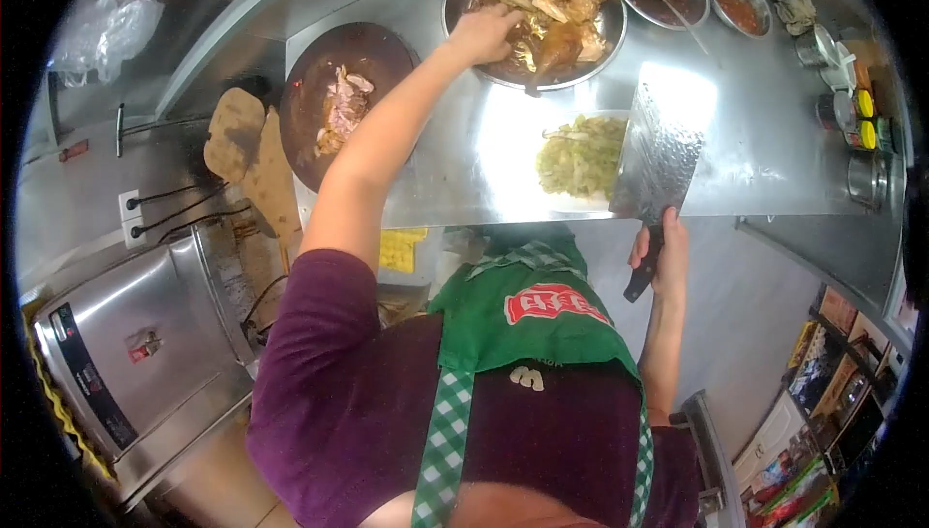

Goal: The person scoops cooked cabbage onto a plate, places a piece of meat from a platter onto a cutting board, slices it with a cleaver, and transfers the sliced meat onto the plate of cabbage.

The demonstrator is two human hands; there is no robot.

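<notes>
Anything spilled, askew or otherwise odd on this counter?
Nothing spilled or broken. One oddity: the cleaver, held by the right hand, rests blade-down at the counter's near edge beside the shredded greens, handle hanging past the edge. The left hand reaches into the bowl of cooked meat.

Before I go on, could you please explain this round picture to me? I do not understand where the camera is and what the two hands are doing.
The camera sits on a person's head and looks down, so the picture seems upside down: you see the purple shirt and green apron below, and the steel counter above. No machine works here, only two bare hands. The left hand reaches into a big metal bowl of cooked meat. The right hand grips the handle of a wide cleaver, blade resting by a pile of chopped cabbage. A round dark chopping board holds some meat. Two sauce bowls stand farther away.
</notes>
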